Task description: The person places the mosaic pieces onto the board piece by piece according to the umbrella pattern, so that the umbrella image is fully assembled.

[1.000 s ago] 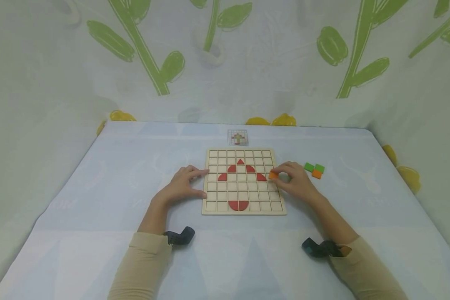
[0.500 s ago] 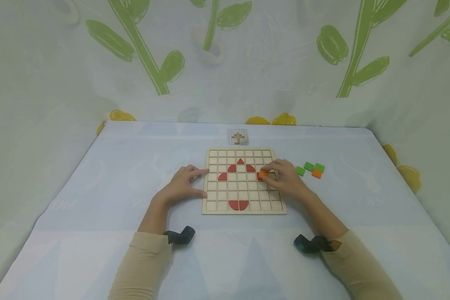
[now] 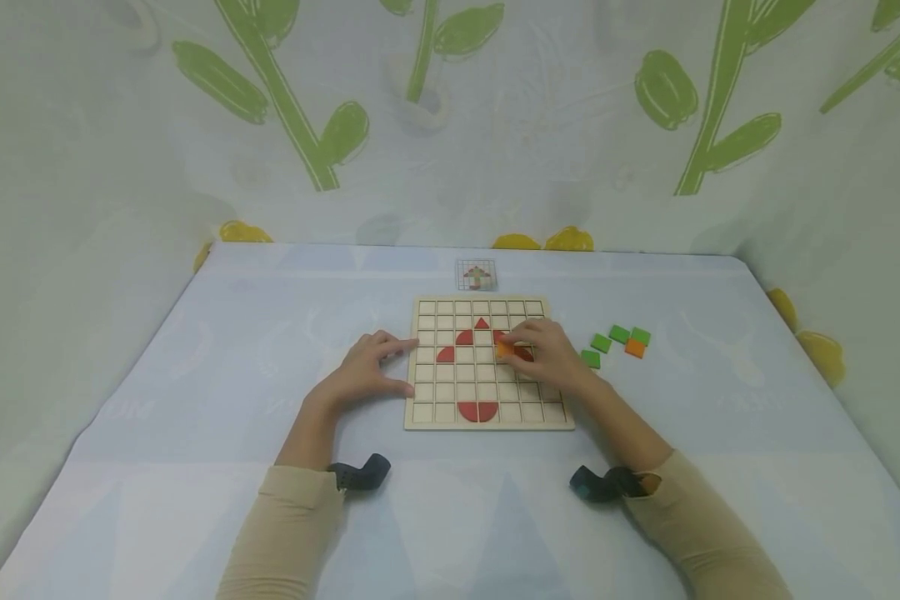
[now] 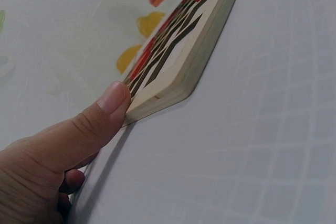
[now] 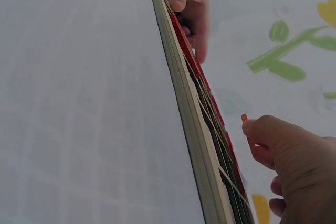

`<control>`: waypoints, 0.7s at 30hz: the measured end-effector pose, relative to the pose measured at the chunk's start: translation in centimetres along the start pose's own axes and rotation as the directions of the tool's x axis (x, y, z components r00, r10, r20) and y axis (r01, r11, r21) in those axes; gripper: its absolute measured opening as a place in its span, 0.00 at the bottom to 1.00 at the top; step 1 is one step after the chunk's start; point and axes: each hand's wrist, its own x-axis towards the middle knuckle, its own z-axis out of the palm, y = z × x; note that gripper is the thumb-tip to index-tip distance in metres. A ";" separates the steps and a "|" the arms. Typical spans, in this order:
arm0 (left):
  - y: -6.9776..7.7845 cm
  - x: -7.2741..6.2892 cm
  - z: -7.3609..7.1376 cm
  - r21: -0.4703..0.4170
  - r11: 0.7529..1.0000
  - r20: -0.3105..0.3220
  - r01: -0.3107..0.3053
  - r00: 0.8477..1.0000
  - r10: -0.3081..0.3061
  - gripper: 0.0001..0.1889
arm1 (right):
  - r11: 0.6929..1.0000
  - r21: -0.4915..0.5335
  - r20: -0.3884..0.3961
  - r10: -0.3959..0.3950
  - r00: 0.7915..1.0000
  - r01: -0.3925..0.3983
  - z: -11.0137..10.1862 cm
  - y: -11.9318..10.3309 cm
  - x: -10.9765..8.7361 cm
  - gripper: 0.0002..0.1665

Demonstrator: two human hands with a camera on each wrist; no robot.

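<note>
My right hand [image 3: 551, 358] pinches a small orange square tile [image 3: 504, 350] between thumb and forefinger, above the right-centre cells of a wooden grid board [image 3: 424, 412]. From the right wrist view, the tile [image 5: 248, 128] is tipped on edge and apart from the board. The thumb and forefinger of my left hand [image 3: 363, 367] are spread against the board's left edge; the thumb [image 4: 113, 98] touches its near corner in the left wrist view. A red triangle [image 3: 482, 323] and several red quarter-round pieces [image 3: 468, 412] lie in the grid, some partly behind my right hand.
Several green square tiles [image 3: 601, 342] and one orange tile [image 3: 634, 349] lie on the table to the right of the board. Behind the board is a small card [image 3: 476, 275] printed with a grid figure. A patterned cloth wall [image 3: 495, 167] rises at the back.
My right hand has carried the orange tile leftward from the board's right edge to over its right-centre cells, uncovering green tiles behind it. The left hand stays put.
</note>
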 end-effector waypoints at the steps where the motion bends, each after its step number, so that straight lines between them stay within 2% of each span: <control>1: 0.0 0.0 0.0 0.004 1.000 0.001 -0.001 1.000 0.001 0.43 | 1.000 0.000 0.008 0.008 1.000 -0.008 0.1 -0.1 0.1 0.15; 11: 0.3 -0.1 -0.1 0.008 1.000 0.003 0.005 1.000 -0.005 0.43 | 1.000 0.012 0.039 0.018 0.999 -0.019 1.0 -0.6 0.7 0.13; 21: 0.2 -0.1 -0.1 0.015 1.000 -0.003 -0.003 1.000 0.003 0.43 | 0.999 -0.019 0.046 -0.037 0.998 0.038 1.7 -0.5 1.2 0.09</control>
